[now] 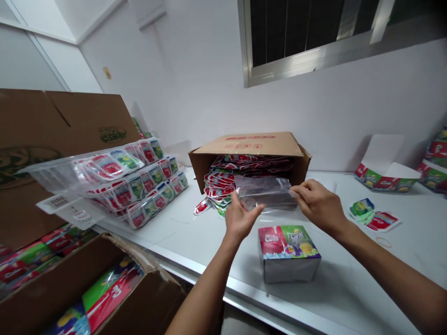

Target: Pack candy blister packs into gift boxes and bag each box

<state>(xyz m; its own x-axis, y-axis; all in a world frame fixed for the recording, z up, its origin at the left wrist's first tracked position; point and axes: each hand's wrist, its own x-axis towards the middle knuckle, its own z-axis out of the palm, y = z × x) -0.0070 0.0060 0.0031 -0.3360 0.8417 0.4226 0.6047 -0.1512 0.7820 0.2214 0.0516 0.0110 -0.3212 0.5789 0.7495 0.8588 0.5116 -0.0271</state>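
A clear plastic bag is stretched between my two hands above the table. My left hand holds its left end, thumb pointing right. At the bag's right edge, my right hand pinches the film. Below them a small closed box printed with Cola and Sprite art sits on the white table. Behind the bag, a cardboard carton lies on its side, its opening toward me, full of red and green flat packets. Some of these packets spill out onto the table.
Clear plastic trays of packets are stacked on the left. An open carton of printed boxes stands at lower left. To the right are an open printed box, loose packets and a rubber band.
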